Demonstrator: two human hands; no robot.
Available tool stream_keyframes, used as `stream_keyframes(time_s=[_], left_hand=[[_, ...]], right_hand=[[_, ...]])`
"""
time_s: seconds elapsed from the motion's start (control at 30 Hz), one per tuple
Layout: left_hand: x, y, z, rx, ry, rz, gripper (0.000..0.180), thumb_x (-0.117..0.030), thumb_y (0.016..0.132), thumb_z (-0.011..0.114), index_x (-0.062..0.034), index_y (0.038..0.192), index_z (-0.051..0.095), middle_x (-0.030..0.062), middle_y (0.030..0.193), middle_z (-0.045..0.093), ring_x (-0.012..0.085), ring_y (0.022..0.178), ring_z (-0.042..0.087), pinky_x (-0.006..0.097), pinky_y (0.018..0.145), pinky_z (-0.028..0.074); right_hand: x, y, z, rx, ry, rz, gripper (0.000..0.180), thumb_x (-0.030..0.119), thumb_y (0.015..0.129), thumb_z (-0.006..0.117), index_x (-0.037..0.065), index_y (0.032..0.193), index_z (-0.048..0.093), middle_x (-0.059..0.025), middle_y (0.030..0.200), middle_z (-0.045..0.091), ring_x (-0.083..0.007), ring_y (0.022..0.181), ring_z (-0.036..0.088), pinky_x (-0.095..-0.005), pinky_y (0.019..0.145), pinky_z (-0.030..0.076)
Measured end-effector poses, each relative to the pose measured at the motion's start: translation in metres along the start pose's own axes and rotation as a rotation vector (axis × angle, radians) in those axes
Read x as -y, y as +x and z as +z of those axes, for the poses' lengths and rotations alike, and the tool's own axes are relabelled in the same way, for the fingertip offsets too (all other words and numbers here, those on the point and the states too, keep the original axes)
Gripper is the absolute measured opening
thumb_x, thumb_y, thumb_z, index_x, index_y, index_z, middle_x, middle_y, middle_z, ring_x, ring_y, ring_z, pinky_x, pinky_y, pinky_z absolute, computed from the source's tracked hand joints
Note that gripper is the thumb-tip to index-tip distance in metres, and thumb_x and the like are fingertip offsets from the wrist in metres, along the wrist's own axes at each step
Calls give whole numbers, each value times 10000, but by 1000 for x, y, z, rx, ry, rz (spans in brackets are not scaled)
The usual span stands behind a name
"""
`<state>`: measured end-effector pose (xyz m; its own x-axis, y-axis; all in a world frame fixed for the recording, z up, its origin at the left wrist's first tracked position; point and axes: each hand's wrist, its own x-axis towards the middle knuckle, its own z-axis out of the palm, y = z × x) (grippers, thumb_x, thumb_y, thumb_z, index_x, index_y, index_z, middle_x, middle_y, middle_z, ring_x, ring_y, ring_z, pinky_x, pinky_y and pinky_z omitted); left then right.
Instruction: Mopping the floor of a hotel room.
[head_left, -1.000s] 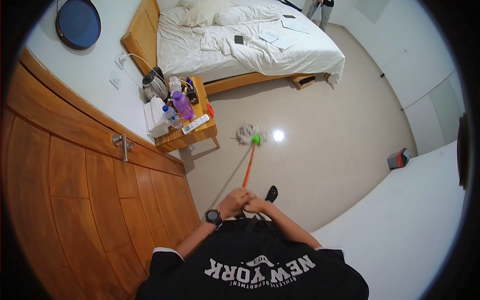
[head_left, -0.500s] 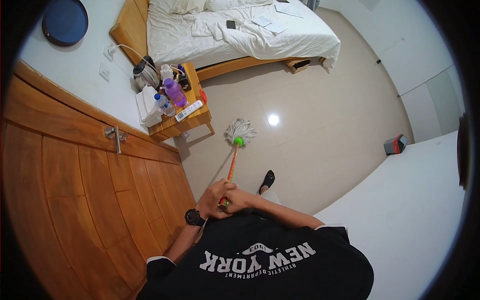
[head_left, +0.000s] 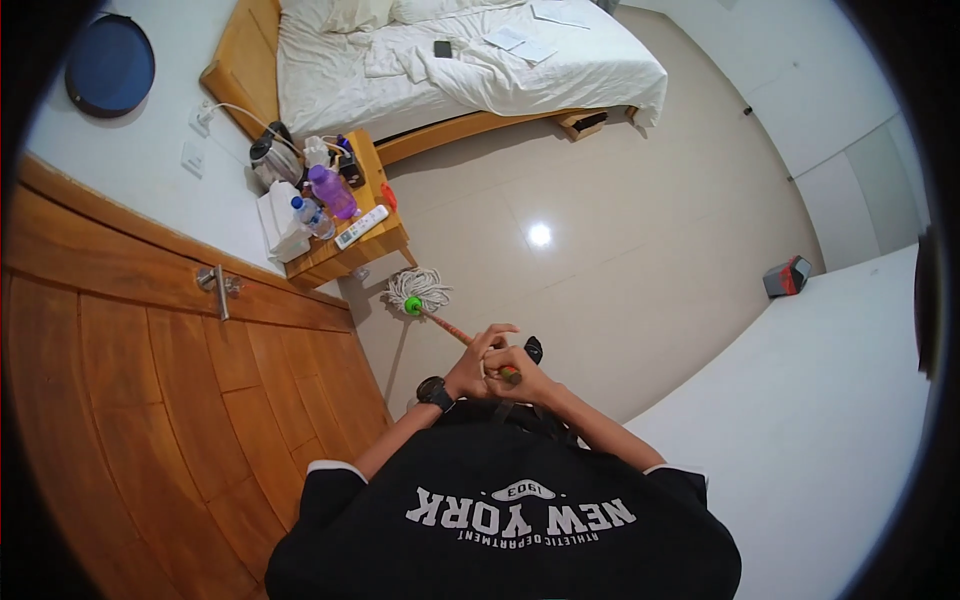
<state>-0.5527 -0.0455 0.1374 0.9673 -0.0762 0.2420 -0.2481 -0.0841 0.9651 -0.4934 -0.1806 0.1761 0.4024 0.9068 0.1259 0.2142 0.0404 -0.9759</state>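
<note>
A string mop with grey-white strands, a green collar and an orange patterned handle slants from the floor up to my body. Its head is spread on the tiles beside the nightstand's front leg. My left hand, with a black watch at the wrist, is wrapped round the upper handle, one finger sticking out loosely. Close against it, my right hand grips the handle near its top end, which pokes out between the fingers. A foot in a black sock shows just beyond my hands.
A wooden nightstand carries bottles, a kettle, tissues and a white remote. Left is a wooden door with a metal handle. Beyond stands a bed with white sheets. A grey-red box-shaped object lies by the right wall.
The mop head has moved left and slightly nearer, toward the nightstand leg. Both hands have shifted right and a little forward with the handle top, so the handle now leans the other way.
</note>
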Motion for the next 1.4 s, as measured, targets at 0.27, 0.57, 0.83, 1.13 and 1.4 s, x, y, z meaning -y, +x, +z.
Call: stream_keyframes(time_s=[0.27, 0.57, 0.83, 1.13, 1.4], left_hand=[[30, 40, 34, 278, 208, 351, 595, -271, 545, 786, -86, 1055, 540, 80, 968, 540, 255, 886, 522, 386, 817, 404], [82, 2, 6, 409, 474, 130, 446, -244, 612, 692, -68, 997, 555, 71, 969, 546, 238, 1015, 557, 462, 1079, 331], [11, -13, -22, 65, 488, 41, 222, -260, 686, 647, -82, 798, 576, 71, 740, 586, 268, 831, 614, 400, 851, 456], [33, 77, 6, -104, 641, 72, 248, -290, 691, 679, -101, 670, 520, 78, 613, 559, 309, 548, 587, 389, 484, 445], [45, 190, 81, -83, 450, 176, 191, -236, 675, 681, -80, 716, 580, 111, 605, 577, 310, 553, 589, 379, 492, 442]], right_hand=[[2, -42, -23, -115, -571, 216, 167, 19, 623, 651, 16, 638, 484, -93, 676, 535, -237, 689, 586, -374, 618, 453], [-30, -11, -2, 229, -592, 68, 271, 94, 603, 680, 96, 874, 692, -85, 864, 648, -296, 883, 625, -427, 794, 491], [20, 24, 1, 306, -365, -5, 167, 86, 616, 679, 39, 744, 584, -120, 838, 621, -334, 825, 598, -409, 712, 491], [8, 33, -69, -166, 188, 167, 392, 117, 908, 616, 36, 603, 383, 33, 591, 345, -57, 588, 343, -253, 518, 299], [45, 10, -203, -204, -269, 145, 305, 170, 883, 644, 21, 635, 548, -24, 605, 512, -133, 616, 440, -316, 557, 345]])
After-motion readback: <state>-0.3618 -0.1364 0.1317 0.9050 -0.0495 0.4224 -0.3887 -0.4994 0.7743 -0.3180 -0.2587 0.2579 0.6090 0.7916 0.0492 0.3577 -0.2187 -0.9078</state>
